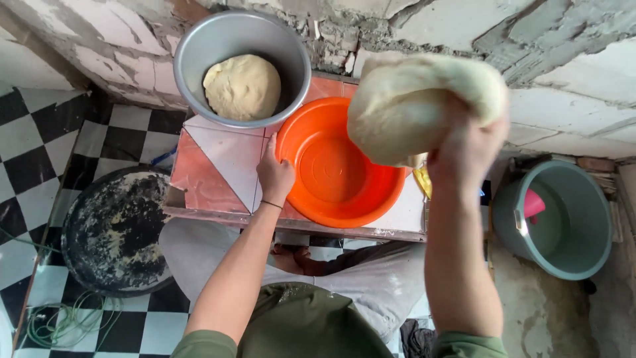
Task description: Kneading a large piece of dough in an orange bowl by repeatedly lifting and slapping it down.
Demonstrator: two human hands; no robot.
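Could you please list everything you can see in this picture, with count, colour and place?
dough lump: one, pale cream, lifted above the orange basin
orange basin: one, orange, on the tiled slab
tiled slab: one, pink and white, centre
metal bowl: one, grey, top, holding dough ball
round tray: one, black, floured, on checkered floor, left
bucket: one, grey-green, right
left hand: one, on the basin's rim
right hand: one, holding up the dough lump

dough lumps: two, one raised (424, 99), one in the metal bowl (242, 86)
metal bowls: one (199, 40)
orange basins: one (331, 179)
grey buckets: one (570, 245)
black floured pans: one (112, 229)
hands: two, left (275, 174), right (464, 149)
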